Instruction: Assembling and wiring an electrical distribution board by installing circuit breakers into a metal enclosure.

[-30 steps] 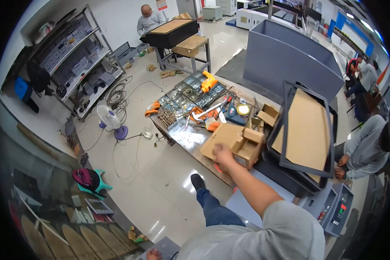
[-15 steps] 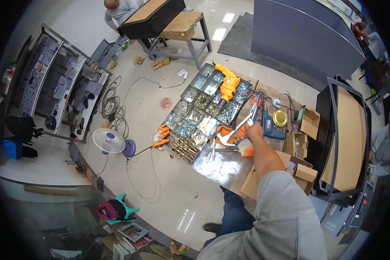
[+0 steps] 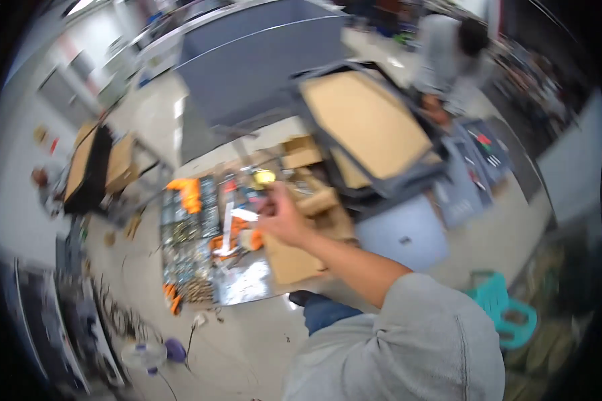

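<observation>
My right hand reaches in from the lower right over the workbench, its fingers closed and smeared by motion. A small white strip sticks out from the fingertips; its kind is too blurred to tell. Just left of it lies a hammer with a pale head and a reddish handle end, by orange gloves. Beyond the hand is a round yellow tin. An orange power drill rests on the sorting tray of small metal parts. My left hand is out of view.
Open cardboard boxes stand right of the hand. Behind them lean black-framed tan panels. Another person bends at the back right. A teal stool stands at right, a fan at lower left.
My view has swung to the right, so the bench now sits further left. My right hand has drawn back from the hammer, and the white strip shows at its fingers.
</observation>
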The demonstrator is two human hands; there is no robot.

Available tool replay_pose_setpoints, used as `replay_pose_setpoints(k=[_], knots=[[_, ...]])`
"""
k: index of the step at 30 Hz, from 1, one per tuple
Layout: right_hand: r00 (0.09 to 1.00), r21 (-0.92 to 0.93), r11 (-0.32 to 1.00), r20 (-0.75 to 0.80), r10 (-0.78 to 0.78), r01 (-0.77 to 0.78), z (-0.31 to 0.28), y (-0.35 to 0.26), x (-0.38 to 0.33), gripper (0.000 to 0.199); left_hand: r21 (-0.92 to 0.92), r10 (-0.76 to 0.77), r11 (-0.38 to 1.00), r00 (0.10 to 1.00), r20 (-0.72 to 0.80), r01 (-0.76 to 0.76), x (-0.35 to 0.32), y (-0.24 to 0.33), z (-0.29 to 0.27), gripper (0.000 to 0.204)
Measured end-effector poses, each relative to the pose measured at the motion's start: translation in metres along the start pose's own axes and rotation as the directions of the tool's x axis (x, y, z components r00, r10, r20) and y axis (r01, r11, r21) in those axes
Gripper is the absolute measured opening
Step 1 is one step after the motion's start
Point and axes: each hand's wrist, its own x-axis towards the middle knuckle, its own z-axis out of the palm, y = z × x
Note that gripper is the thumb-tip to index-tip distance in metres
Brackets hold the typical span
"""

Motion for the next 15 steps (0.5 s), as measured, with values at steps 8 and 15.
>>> replay_pose_setpoints(k=[8, 15], knots=[[0.976, 0.054, 0.978, 0.077, -0.204, 0.201, -0.12, -0.232, -0.264, 0.033, 0.118, 0.238, 0.951, 0.919, 0.313, -0.287, -0.001, 0.003, 0.067, 0.039], [0.696, -0.143, 0.942, -0.708, 0.117, -0.304, -0.304, -0.245, -0.435, 0.026, 0.138, 0.127, 0.972, 0.922, 0.365, -0.188, 0.028, -0.064, 0.117, 0.043]])
